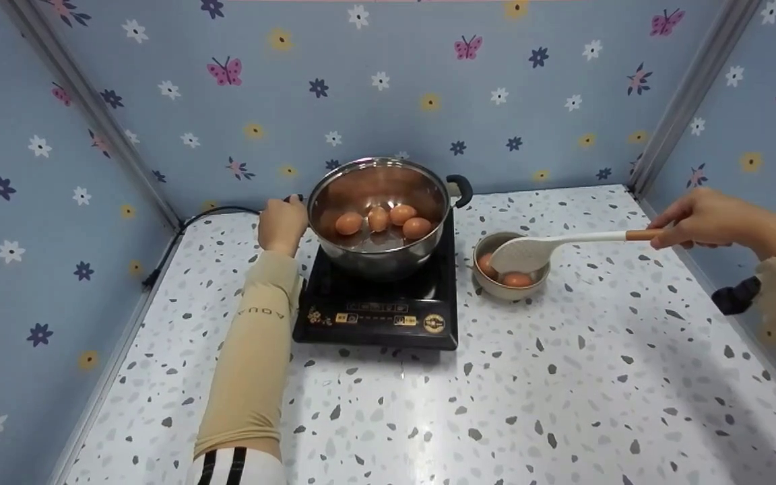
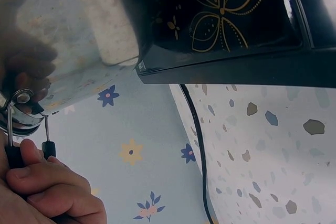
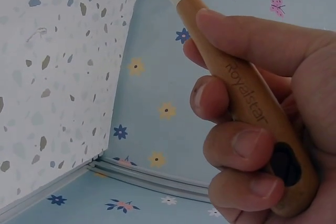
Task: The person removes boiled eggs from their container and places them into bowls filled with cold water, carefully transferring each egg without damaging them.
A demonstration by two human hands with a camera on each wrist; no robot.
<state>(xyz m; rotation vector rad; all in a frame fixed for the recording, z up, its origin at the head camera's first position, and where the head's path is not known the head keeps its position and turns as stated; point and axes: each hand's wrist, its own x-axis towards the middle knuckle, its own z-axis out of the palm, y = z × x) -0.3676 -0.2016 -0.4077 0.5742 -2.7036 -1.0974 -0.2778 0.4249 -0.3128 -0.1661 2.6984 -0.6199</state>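
From the head view, I see the white spoon (image 1: pixel 529 254) stretched almost straight sideways, its head over the round bowl (image 1: pixel 506 294) and its handle running out to the right hand (image 1: pixel 715 215). That line is what counts, I'd judge: the bowl lies left of that hand, between it and the pot (image 1: pixel 388 261), and the right hand holds the only tool reaching it. The left hand (image 1: pixel 282 225) is across at the pot's far side. The pot is shiny steel, standing on a black cooker (image 1: pixel 378 331) on the speckled bench (image 1: pixel 563 404), with four smooth brown eggs (image 1: pixel 417 228) inside; two more eggs (image 1: pixel 517 279) show in the bowl. Whether the spoon touches them I can't tell.

In the left wrist view, the left fingers curl around the pot's black side grip (image 2: pixel 14 157).

In the right wrist view, the right fingers wrap the wooden handle (image 3: pixel 239 85), thumb laid along it; "Royalstar" is lettered on the wood.
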